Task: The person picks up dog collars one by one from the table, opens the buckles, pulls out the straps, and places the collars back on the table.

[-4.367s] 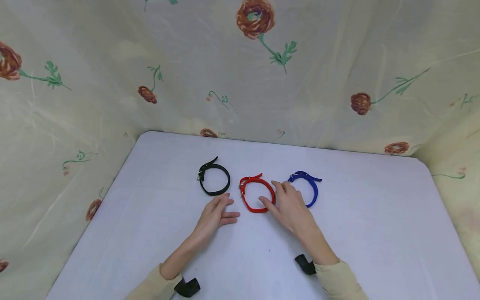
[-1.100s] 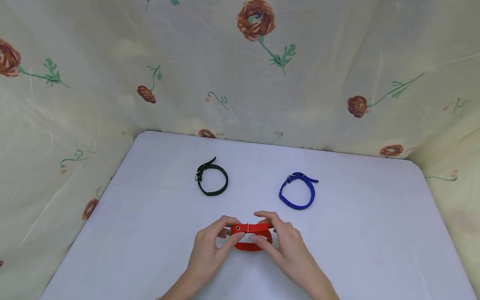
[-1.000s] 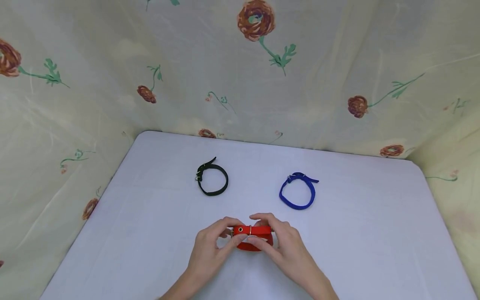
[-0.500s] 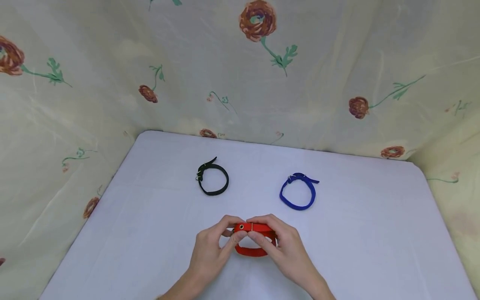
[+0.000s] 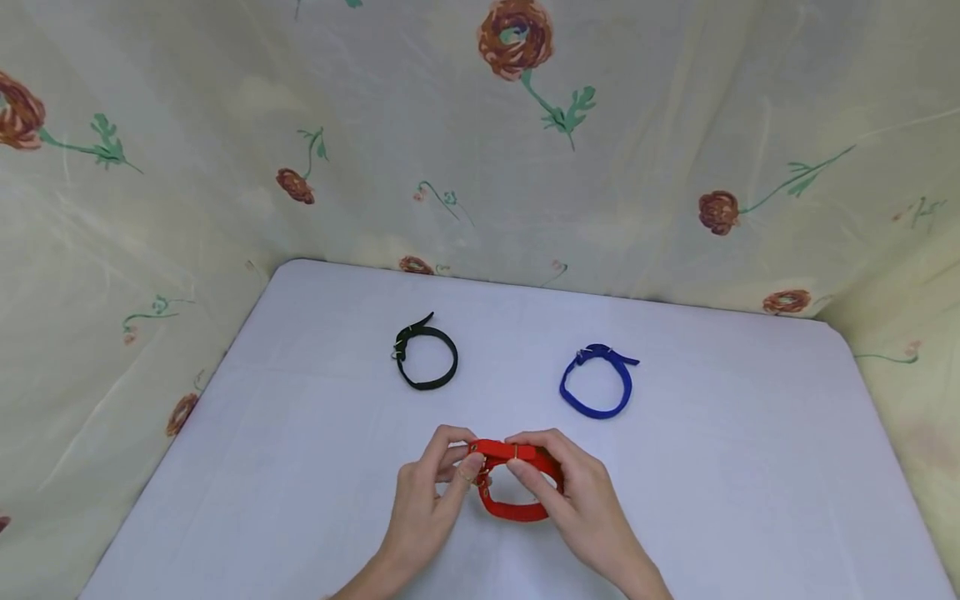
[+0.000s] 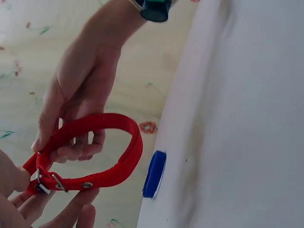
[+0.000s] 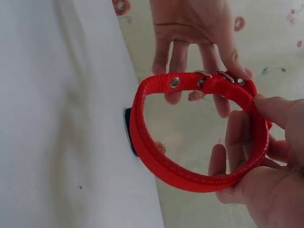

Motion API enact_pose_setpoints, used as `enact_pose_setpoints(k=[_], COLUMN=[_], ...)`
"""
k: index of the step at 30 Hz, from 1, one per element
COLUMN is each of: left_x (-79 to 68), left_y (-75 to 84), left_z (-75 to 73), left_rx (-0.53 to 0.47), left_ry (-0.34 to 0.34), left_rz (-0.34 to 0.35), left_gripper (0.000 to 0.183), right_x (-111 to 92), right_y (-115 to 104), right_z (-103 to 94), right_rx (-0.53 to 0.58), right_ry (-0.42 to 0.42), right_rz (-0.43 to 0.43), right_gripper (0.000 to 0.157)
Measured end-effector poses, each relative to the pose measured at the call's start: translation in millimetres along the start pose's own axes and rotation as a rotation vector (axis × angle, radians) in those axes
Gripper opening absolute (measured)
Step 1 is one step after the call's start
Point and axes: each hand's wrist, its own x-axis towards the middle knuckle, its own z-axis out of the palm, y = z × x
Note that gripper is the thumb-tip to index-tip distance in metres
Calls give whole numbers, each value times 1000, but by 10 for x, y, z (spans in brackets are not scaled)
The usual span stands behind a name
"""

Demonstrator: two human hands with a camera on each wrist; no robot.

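Both hands hold a red buckled pet collar (image 5: 517, 512) up over the near middle of the table, its strap closed in a loop. The left hand (image 5: 420, 504) pinches it at the buckle end between thumb and fingers. Opposite, the right hand (image 5: 587, 504) pinches the strap near the metal keeper. In the left wrist view the collar (image 6: 134, 149) shows its metal buckle (image 6: 38, 180) by the left fingers, and an eyelet. The right wrist view shows the collar (image 7: 164, 173) as a wide loop, the right hand (image 7: 278, 190) gripping its side.
A black collar (image 5: 455, 358) lies on the white table (image 5: 300, 417) at the back left, a blue collar (image 5: 627, 387) at the back right. Both are buckled into loops. A flower-patterned curtain (image 5: 630, 108) hangs behind the table and at its sides.
The red collar, earlier lying between the other two, has been lifted and brought nearer by both hands. Over the last half second it shifted slightly right and tilted, and the thumbs moved apart.
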Motion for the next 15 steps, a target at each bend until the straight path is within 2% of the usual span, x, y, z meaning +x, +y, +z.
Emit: enact_pose_setpoints(k=[3,7,15], left_x=[-5,-16,16], left_y=[6,20,9], left_z=[19,41,-47], left_rx=[-73,-111,-101], left_ry=[0,10,-108], left_rz=[-55,-83,-83], left_gripper=[14,14,21], right_x=[0,-5,-28], right_y=[-25,-66,-71], right_z=[9,20,-6], right_rx=[12,15,-8], right_ry=[15,35,57], right_rz=[39,71,22], right_gripper=[24,23,22])
